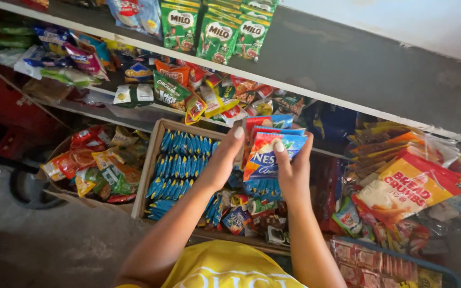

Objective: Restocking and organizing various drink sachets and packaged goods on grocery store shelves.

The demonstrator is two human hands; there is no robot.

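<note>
Both of my hands are raised over a cardboard tray [146, 176] of small snack packs. My right hand [293, 169] grips a stack of flat blue, red and white sachets [267, 154], thumb across their front. My left hand [224, 156] rests against the stack's left edge, fingers together and pointing up. Rows of small blue packets [176, 165] fill the tray's left half, below my left hand. Mixed wrapped sweets [244, 213] lie in the tray under my wrists. A yellow shirt shows at the bottom.
Green drink-mix pouches [217, 29] hang on the top shelf. Assorted snack bags [188, 88] crowd the middle shelf. A round basket of orange and green packets [94, 165] sits at left. Yellow-and-red crumb bags [409, 186] pile at right, above a blue crate [401, 261].
</note>
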